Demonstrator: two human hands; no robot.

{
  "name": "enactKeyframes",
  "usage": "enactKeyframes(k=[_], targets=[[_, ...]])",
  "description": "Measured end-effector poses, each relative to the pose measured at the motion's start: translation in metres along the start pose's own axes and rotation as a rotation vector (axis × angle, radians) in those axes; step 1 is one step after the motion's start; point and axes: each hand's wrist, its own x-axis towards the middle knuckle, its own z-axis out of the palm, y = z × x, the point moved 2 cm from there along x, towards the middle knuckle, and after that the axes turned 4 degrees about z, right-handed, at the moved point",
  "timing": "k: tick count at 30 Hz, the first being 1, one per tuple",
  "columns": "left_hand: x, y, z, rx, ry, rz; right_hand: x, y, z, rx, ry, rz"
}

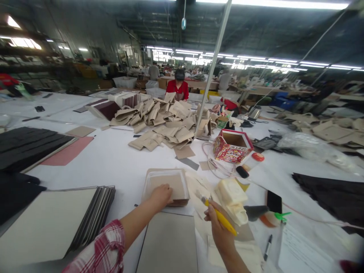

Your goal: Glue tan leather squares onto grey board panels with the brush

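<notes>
My left hand (162, 195) rests on the near edge of a small stack of beige pieces (167, 181) edged in white, its fingers curled at the corner; whether it pinches a piece is hidden. My right hand (218, 223) is wrapped round a yellow-handled tool (222, 218) with a metal tip pointing up and left. Under that tip lies cream cloth (197, 189). A grey-beige board (170, 242) lies flat just below the small stack. Folded cream fabric (231, 195) sits to the right of the tool.
Large boards (48, 223) are piled at the left, with black sheets (31, 146) beyond. A heap of beige pieces (167, 117) and a red patterned box (233, 146) stand farther back. A phone (274, 201), a pen (267, 246) and written paper (301, 250) lie right. A person (178, 89) in red is across the table.
</notes>
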Motion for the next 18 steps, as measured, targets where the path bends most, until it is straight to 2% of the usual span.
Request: enactKeyframes(k=[2, 3, 4, 6, 8, 9, 11, 14, 16, 18], targets=[[-0.006, -0.001, -0.013, 0.003, 0.037, 0.013, 0.002, 0.004, -0.006, 0.046, 0.004, 0.022], [-0.012, -0.001, -0.023, -0.004, 0.112, -0.010, 0.001, 0.006, -0.006, 0.060, -0.023, 0.025], [-0.020, -0.003, -0.035, -0.034, 0.223, -0.056, -0.001, 0.007, -0.005, 0.065, -0.065, 0.027], [-0.042, -0.005, -0.059, -0.197, 0.521, -0.231, -0.008, 0.007, 0.005, 0.062, -0.170, 0.024], [-0.065, -0.004, -0.074, -0.498, 0.787, -0.455, -0.018, 0.002, 0.019, 0.033, -0.248, -0.002], [-0.074, -0.001, -0.076, -0.678, 0.865, -0.544, -0.022, -0.001, 0.026, 0.007, -0.263, -0.018], [-0.086, 0.011, -0.066, -1.044, 0.928, -0.644, -0.028, -0.006, 0.037, -0.042, -0.238, -0.042], [-0.092, 0.036, -0.033, -1.546, 0.908, -0.669, -0.028, -0.003, 0.039, -0.067, -0.121, -0.033], [-0.096, 0.052, -0.010, -1.801, 0.873, -0.670, -0.027, 0.008, 0.034, -0.054, -0.050, -0.019], [-0.101, 0.065, 0.007, -1.954, 0.809, -0.667, -0.029, 0.024, 0.028, -0.036, -0.022, 0.006]])
